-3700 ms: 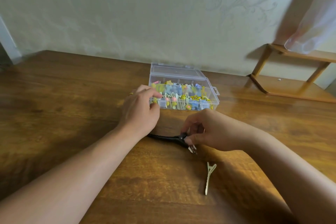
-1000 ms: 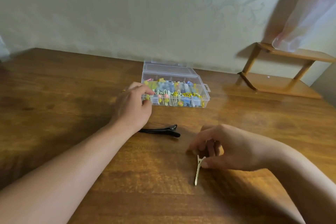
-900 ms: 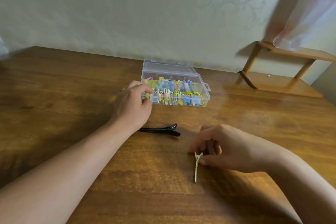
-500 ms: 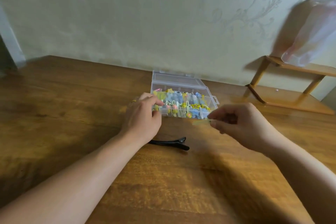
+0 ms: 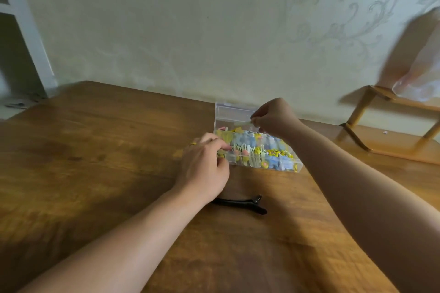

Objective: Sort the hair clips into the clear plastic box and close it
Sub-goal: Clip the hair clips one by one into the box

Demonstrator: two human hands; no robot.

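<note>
Right hand (image 5: 273, 118) pinches pale clip (image 5: 245, 122) over box (image 5: 295, 166) rear; left hand (image 5: 204, 169) grips box's 9 o'clock end; black clip (image 5: 240, 203) at 6 o'clock.

Table (image 5: 95, 162): wood, brown, grained, soft sheen. Box (image 5: 295, 166): clear plastic, glossy. Long clip (image 5: 240, 204): black, slightly glossy. Shelf (image 5: 392, 145): light wood, smooth. Wall (image 5: 190, 31): matt, embossed scroll pattern.

A wooden table (image 5: 95, 173) carries the clear plastic box (image 5: 289, 166), a black clip (image 5: 240, 203), and seemingly a wooden rack (image 5: 390, 143).
</note>
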